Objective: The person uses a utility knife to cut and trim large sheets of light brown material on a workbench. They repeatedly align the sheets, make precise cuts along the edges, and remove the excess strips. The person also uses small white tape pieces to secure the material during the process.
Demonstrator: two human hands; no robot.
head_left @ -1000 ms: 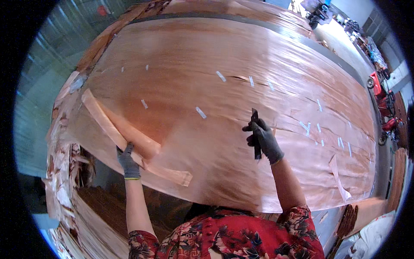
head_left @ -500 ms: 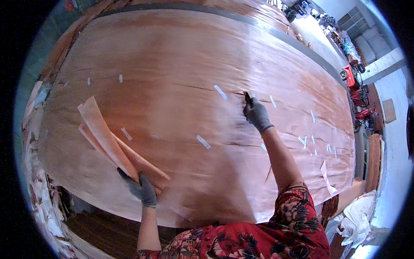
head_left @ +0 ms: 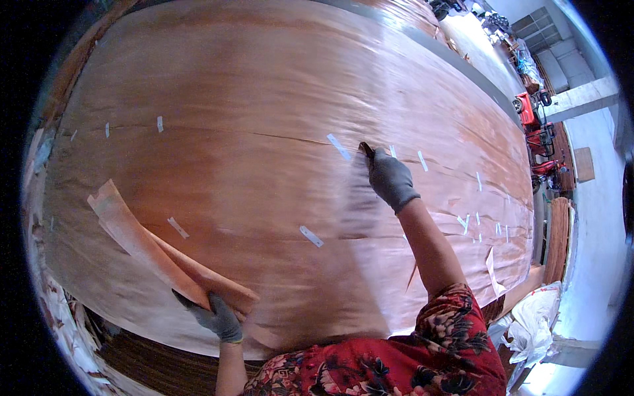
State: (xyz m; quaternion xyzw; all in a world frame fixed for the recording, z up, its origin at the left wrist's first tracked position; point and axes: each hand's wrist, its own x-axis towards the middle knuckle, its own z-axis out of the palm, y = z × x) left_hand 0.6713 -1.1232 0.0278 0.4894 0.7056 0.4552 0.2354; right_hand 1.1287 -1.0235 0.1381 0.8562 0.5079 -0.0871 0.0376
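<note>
A broad reddish-brown wood veneer sheet (head_left: 284, 86) spreads out in front of me, its surface rippled. My left hand (head_left: 216, 318), in a grey glove, is closed round several long veneer strips (head_left: 142, 244) near the sheet's front edge. Their far ends fan out to the left. Farther forward and right of the middle, my gloved right hand (head_left: 391, 179) grips a small dark tool (head_left: 365, 150); its exact kind cannot be made out. The tool's tip is at the right end of a long split in the sheet, beside a whitish tape strip (head_left: 339, 146).
More short tape pieces (head_left: 310, 236) are dotted over the sheet, many toward the right. A pale veneer scrap (head_left: 493, 274) lies at its right edge. White plastic bags (head_left: 533, 320) sit beyond, at lower right. Red vehicles (head_left: 541, 142) stand farther off. Torn veneer (head_left: 63, 323) borders the left side.
My right hand has moved slightly left with the dark tool, closer to the long tape strip. My left hand still holds the veneer strips, now lower in view. The whole view has shifted a little.
</note>
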